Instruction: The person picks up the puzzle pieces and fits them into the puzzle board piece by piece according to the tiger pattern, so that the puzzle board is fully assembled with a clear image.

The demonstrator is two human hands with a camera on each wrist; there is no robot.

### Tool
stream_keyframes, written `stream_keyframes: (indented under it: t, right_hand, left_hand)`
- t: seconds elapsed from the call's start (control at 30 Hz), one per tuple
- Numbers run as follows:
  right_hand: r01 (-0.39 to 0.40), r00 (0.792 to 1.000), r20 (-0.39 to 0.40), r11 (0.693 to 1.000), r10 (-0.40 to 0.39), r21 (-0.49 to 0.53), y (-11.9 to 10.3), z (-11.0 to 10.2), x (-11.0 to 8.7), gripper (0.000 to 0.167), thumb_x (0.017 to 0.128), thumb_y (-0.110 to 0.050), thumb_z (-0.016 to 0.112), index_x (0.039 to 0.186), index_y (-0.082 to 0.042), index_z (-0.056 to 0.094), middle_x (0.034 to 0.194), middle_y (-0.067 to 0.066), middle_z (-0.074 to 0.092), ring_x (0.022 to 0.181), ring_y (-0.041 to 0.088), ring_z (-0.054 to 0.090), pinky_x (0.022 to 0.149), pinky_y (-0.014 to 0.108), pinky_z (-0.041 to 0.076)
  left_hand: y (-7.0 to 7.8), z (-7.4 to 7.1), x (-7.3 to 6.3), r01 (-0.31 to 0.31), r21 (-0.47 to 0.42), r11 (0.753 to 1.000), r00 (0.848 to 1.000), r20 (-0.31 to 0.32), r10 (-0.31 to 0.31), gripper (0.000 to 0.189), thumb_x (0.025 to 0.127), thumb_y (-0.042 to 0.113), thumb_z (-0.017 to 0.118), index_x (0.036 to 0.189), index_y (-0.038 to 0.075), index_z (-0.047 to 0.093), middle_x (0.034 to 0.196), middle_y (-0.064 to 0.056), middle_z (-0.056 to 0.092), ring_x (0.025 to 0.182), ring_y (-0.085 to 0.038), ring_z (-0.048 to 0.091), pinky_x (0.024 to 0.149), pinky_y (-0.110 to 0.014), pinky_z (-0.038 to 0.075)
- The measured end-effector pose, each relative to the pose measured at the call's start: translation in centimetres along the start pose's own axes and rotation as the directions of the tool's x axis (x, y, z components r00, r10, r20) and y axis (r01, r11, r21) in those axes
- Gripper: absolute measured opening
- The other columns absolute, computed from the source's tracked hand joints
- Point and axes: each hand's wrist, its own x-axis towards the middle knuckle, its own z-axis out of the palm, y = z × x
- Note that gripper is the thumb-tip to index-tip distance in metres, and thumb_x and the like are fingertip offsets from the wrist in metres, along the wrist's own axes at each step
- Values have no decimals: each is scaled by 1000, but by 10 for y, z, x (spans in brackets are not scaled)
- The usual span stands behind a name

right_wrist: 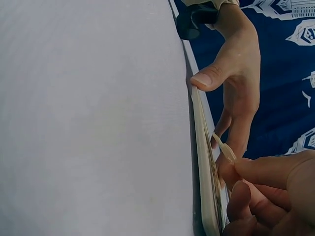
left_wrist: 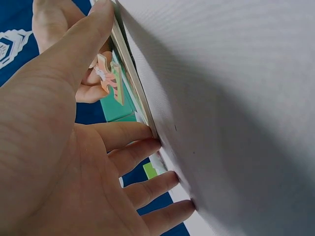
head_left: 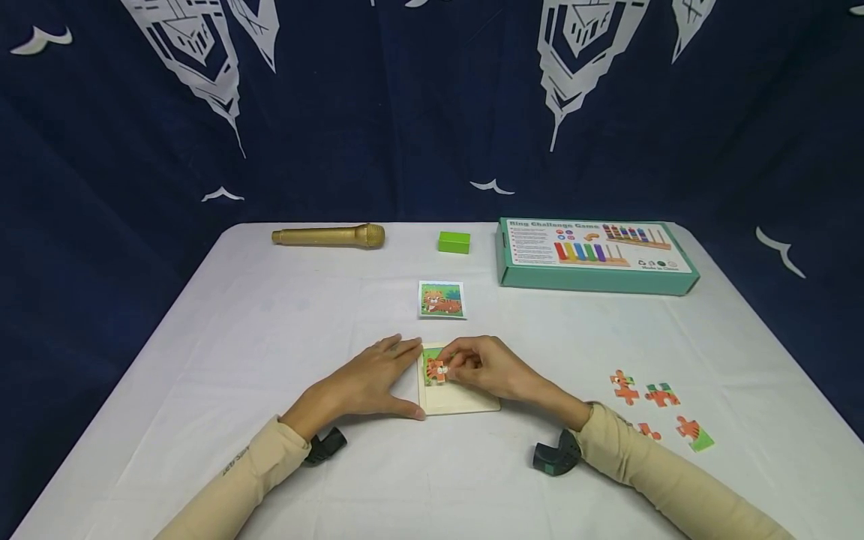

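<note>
A shallow pale puzzle tray [head_left: 466, 402] lies on the table, with green and orange puzzle picture showing at its upper left corner. My left hand [head_left: 370, 381] rests beside it, fingers extended, with the thumb and fingertips touching the tray's left edge. In the left wrist view the other fingertips [left_wrist: 170, 214] meet the tabletop. Over the tray, my right hand [head_left: 491, 367] pinches an orange-and-green puzzle piece [left_wrist: 117, 81] between thumb and finger. That piece is tilted and clear of the tray in the left wrist view. Behind the tray lies a tiger picture card [head_left: 442, 301].
Several loose puzzle pieces [head_left: 661, 395] lie at the right, one partly hidden by the right sleeve [head_left: 648, 457]. Along the back are a gold microphone [head_left: 328, 236], a green block [head_left: 454, 242] and a teal Ring Challenge Game box [head_left: 597, 256].
</note>
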Motion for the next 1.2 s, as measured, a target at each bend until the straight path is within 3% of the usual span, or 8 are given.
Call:
stream_keyframes:
  t: [0.43,0.7,0.9,1.2]
  right_hand:
    - [10,1000,-25,994,-13,-106,-1,2,-2,14,87,-9,68,101,-8,72,74,-6,53,51,3,36,47,18,29]
    - [40,998,-41,983,-48,-177,0,4,-1,15,86,-8,69,100,-8,73,74,-7,55,54,2,40,50,18,34]
    - [75,994,-51,951,-94,-299,1,6,-2,16,84,-8,70,99,-9,74,73,-10,56,61,1,45,55,19,40]
    - [52,995,-61,932,-78,-359,-2,7,-3,13,83,-12,73,96,-12,73,70,-13,54,61,2,46,56,20,39]
  left_hand:
    - [1,0,0,3,-7,1000,1000,1,-3,104,75,68,66,150,5,32,157,-3,27,145,-33,19,115,-48,20]
    - [0,0,0,0,-6,1000,1000,0,0,104,75,68,67,149,5,32,157,-3,27,144,-33,19,115,-48,21]
    - [-1,0,0,-10,-4,1000,1000,1,10,104,75,68,66,149,5,32,157,-4,28,144,-34,20,115,-49,21]
    - [-1,-1,1,-9,-17,1000,1000,10,9,104,75,67,67,150,4,31,157,-5,26,144,-35,19,115,-50,20]
